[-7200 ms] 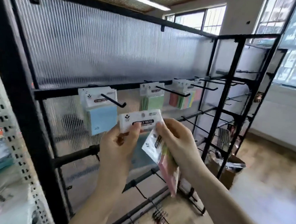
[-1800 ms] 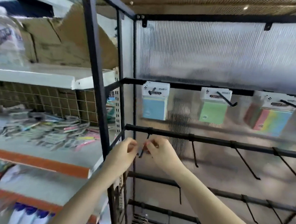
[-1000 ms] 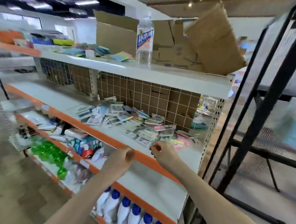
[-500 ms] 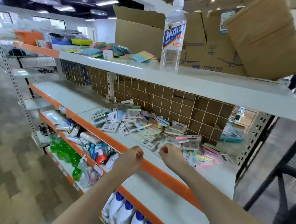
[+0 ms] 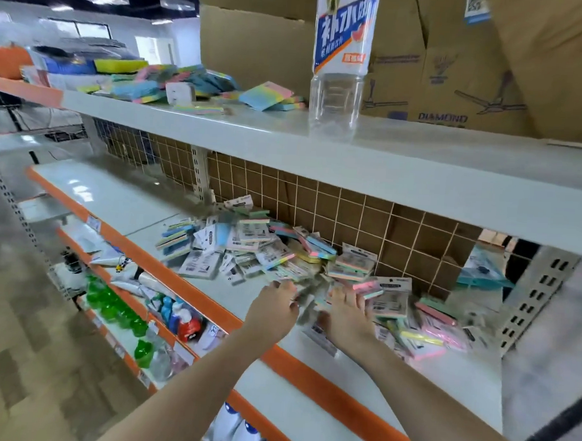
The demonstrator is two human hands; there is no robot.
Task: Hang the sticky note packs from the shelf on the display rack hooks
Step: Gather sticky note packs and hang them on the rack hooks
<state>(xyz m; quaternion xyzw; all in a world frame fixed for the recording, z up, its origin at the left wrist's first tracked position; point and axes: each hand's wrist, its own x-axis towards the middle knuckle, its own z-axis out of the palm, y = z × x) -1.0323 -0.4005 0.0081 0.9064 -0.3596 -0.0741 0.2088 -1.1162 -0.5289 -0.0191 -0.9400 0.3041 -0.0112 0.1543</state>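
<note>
A white metal shelf point(image 5: 113, 199) with an orange front edge runs across a shop aisle, backed by a brown wire grid point(image 5: 351, 210). On it lies a loose heap of sticky note packs point(image 5: 260, 249), pastel blocks in pink, green, blue and yellow with white header cards, spread from the middle of the shelf toward its right end, some flat and some tilted against one another.

Both hands reach over the orange edge into the near side of that heap. The left hand point(image 5: 275, 304) has its fingers bent down onto the packs; motion blur hides whether it actually grips one. The right hand point(image 5: 345, 314) lies just beside it, fingers stretched forward over the packs near a pink pack with a barcode card point(image 5: 392, 296). Whether it holds anything cannot be told, as the packs under it are smeared. The two hands are close but not touching.

On the shelf above stands a clear water bottle point(image 5: 340, 53) with a blue and white label, upright near the front edge. Behind it are cardboard boxes point(image 5: 462, 77), and to its left more coloured note blocks point(image 5: 266, 94) lie unwrapped. Below the heap, lower shelves carry green bottles point(image 5: 114, 306) and white bottles with blue caps point(image 5: 239, 428).
</note>
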